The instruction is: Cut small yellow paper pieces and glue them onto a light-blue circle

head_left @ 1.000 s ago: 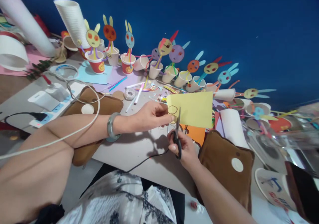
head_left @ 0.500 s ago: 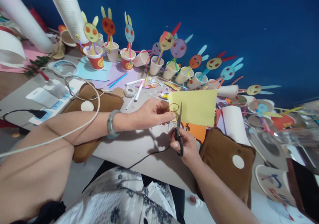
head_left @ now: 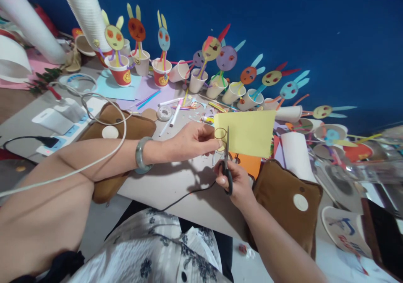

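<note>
My left hand (head_left: 192, 142) pinches the left edge of a yellow sheet of paper (head_left: 248, 132) held above the grey table (head_left: 166, 186). A small circle is drawn near that edge. My right hand (head_left: 236, 183) grips black-handled scissors (head_left: 226, 161). Their blades point up and cut into the paper's lower edge beside the circle. A grey bangle (head_left: 140, 155) sits on my left wrist.
A row of paper cups with rabbit-face cutouts on straws (head_left: 217, 71) runs along the blue wall. A stack of white cups (head_left: 86, 16) stands far left. Brown pads (head_left: 283, 201) lie on both sides. Pens, paper scraps and a tape roll (head_left: 164, 113) are scattered behind; a white cable (head_left: 103, 119) crosses my left arm.
The scissor blades have moved further up into the yellow paper beside the drawn circle. Both hands and the paper keep nearly the same place; the view shifted slightly.
</note>
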Action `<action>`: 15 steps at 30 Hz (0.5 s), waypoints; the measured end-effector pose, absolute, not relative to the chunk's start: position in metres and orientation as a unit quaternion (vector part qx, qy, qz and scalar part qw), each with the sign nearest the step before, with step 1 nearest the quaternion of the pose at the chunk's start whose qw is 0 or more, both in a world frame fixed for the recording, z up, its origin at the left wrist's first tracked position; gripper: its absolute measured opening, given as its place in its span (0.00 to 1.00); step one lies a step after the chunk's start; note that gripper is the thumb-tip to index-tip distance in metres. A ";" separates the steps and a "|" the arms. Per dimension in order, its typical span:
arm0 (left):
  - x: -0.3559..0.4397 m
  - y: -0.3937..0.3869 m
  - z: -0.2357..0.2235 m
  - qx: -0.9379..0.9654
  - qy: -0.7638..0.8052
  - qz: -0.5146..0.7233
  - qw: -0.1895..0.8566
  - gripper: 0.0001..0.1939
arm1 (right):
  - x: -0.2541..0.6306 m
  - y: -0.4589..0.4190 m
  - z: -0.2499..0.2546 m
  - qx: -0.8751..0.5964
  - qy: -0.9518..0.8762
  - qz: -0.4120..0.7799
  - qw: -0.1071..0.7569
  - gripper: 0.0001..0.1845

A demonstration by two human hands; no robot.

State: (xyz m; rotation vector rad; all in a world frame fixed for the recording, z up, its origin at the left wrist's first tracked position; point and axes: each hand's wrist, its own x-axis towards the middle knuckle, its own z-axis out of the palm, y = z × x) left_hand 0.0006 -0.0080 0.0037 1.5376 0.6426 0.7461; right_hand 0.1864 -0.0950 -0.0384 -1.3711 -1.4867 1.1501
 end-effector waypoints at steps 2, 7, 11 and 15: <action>0.001 -0.008 0.003 0.668 0.275 0.323 0.611 0.11 | 0.187 -0.095 -0.039 -0.541 -0.587 0.453 0.396 0.34; 0.001 -0.007 0.000 0.666 0.264 0.333 0.613 0.10 | 0.186 -0.095 -0.039 -0.549 -0.585 0.449 0.394 0.34; 0.001 -0.005 -0.002 0.653 0.246 0.350 0.624 0.10 | 0.185 -0.095 -0.039 -0.552 -0.582 0.448 0.395 0.35; 0.002 -0.005 -0.001 0.644 0.219 0.357 0.640 0.08 | 0.186 -0.095 -0.039 -0.553 -0.591 0.441 0.389 0.34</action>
